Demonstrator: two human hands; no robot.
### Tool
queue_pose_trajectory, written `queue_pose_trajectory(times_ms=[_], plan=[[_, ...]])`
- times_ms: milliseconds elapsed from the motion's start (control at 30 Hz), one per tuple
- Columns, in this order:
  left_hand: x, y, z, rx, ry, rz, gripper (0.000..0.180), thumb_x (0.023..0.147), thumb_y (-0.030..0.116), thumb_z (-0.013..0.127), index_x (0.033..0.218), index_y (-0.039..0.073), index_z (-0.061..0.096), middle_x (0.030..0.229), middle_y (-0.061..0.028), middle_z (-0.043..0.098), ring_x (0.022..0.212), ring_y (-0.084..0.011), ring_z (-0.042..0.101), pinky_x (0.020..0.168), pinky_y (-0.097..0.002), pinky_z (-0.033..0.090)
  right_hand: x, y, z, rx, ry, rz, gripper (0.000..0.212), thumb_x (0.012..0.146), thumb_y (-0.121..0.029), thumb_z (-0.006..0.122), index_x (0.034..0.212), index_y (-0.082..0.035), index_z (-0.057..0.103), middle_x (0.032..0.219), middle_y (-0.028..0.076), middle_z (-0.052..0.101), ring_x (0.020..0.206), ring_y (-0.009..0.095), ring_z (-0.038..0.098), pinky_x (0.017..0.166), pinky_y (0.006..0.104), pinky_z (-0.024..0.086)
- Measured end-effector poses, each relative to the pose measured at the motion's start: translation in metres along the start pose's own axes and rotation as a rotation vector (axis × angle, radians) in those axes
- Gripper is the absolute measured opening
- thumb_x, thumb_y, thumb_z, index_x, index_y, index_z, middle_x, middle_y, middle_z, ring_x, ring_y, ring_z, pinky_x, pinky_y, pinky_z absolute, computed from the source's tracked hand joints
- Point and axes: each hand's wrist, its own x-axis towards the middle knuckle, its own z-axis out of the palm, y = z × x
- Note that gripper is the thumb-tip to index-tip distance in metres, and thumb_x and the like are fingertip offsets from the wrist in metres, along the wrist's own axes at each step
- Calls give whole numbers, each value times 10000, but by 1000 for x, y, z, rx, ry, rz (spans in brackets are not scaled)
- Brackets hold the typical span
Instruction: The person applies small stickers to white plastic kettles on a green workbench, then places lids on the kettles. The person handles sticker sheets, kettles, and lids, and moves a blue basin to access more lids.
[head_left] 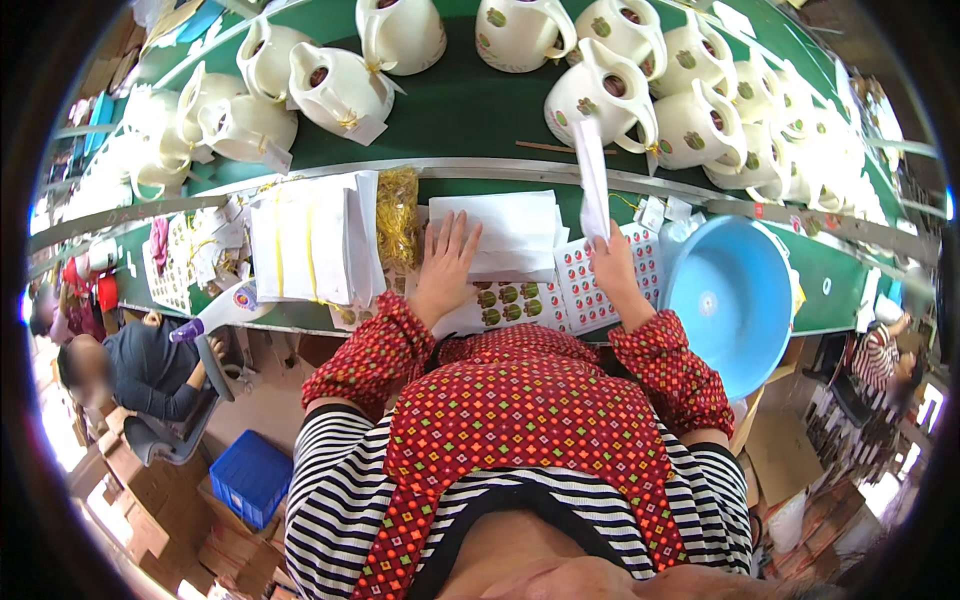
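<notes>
Head view, looking down over a red patterned apron and striped shirt: the left hand (446,258) lies palm down, its fingers (455,232) spread flat on a stack of white paper sheets (515,232) at the middle of the green desk (470,100). The right hand (612,262) is raised just beside that stack, its fingers pinching the lower end of a narrow folded white slip (592,175) that stands upright above the hand. Beneath and between the two hands lie sticker sheets (590,285) printed with small red and green round labels, some touching the paper stack. To the left of the left hand sits a clump of gold twist ties (397,215), and beyond it further piles of white paper (312,240). A round blue plastic basin (730,295) rests at the desk's near edge, just right of the right hand. Across the far side of the desk, past a metal rail, many cream-coloured plastic jugs (610,95) with handles and small flower decals lie crowded together, several with tags tied on. At the lower left another person (150,370) in dark clothing sits on a chair, near a blue crate (250,475) on the floor.
</notes>
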Motion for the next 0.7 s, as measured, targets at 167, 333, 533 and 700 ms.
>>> queue_pose_trajectory(times_ms=[167,333,533,700], plan=[[28,-19,8,-61,142,83,628,868,246,790,1453,138,586,1560,-111,497,1515,-321,384,1280,-602,140,-64,24,-21,583,105,228,215,1081,-107,492,1279,-44,547,834,-28,524,596,59,427,517,231,361],[40,-42,-35,-248,49,220,437,848,176,786,1274,105,724,1372,-117,659,1331,-323,578,1200,-527,358,-128,27,-18,903,135,268,282,1099,-144,492,1362,-59,548,843,-34,503,644,46,418,544,201,356],[35,-41,-12,-466,280,87,172,909,69,659,1031,29,774,1042,-165,757,963,-335,724,868,-438,584,-159,37,-17,970,158,224,300,1112,-200,514,1376,-62,544,819,-47,461,625,36,400,525,197,335],[31,24,-91,-1534,234,-487,284,1082,230,596,1183,-22,679,1098,-111,741,974,-204,731,840,-369,616,-182,36,-27,980,29,58,375,1137,-328,491,1414,-75,504,818,-43,460,596,34,373,512,202,333]])
